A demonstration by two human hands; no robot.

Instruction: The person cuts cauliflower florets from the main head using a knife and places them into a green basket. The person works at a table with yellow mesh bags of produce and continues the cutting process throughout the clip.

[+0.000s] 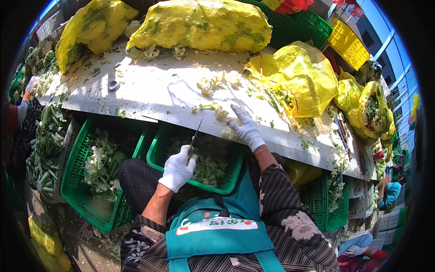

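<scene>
My left hand [177, 169], in a white knit glove, grips a knife [196, 133] whose blade points up toward the table edge. Below the knife, a green plastic crate [238, 171] holds small cauliflower pieces [209, 163]. My right hand [245, 127], gloved in white, rests palm down with spread fingers at the edge of the white table [153, 91]. Beside its fingertips lie a small cauliflower floret [221, 114] and a pale green stalk [208, 106]. Farther back on the table is a cluster of cauliflower florets [207, 83].
Yellow mesh sacks of cauliflower [204, 25] line the table's far side; another yellow sack [302, 81] stands at right. A round metal object [113, 86] lies at left. Another green crate [73, 163] holds trimmings. Co-workers [17, 115] are at the far left and right [392, 192].
</scene>
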